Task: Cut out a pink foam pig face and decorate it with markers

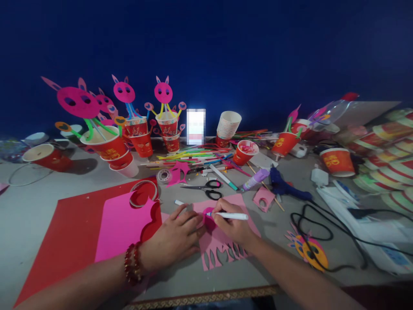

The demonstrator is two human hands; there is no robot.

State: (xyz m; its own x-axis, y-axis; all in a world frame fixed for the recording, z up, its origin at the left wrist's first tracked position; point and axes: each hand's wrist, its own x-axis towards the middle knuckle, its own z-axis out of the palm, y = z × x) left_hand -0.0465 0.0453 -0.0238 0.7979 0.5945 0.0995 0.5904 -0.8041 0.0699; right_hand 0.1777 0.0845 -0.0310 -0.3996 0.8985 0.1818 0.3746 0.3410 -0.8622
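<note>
My right hand [230, 221] grips a white marker [234, 215] with a blue tip, its point on a magenta paper piece [211, 220]. That piece rests on a light pink sheet [237, 202] with leaf-shaped holes along its near side. Flat over the sheet's left part lies my left hand [179, 237], fingers spread, fingertips at the magenta piece's left edge. A pen cap or pen end [178, 202] shows just beyond the left fingers. Black-handled scissors [203, 186] lie behind both hands.
Left are a red sheet [67, 228], a pink sheet [118, 224] and a tape roll [143, 193]. Behind stand rabbit-faced cups [108, 148], straws [193, 156] and a cup stack [229, 125]. Right are a blue glue gun [287, 185], black cords [322, 230] and a power strip [358, 221].
</note>
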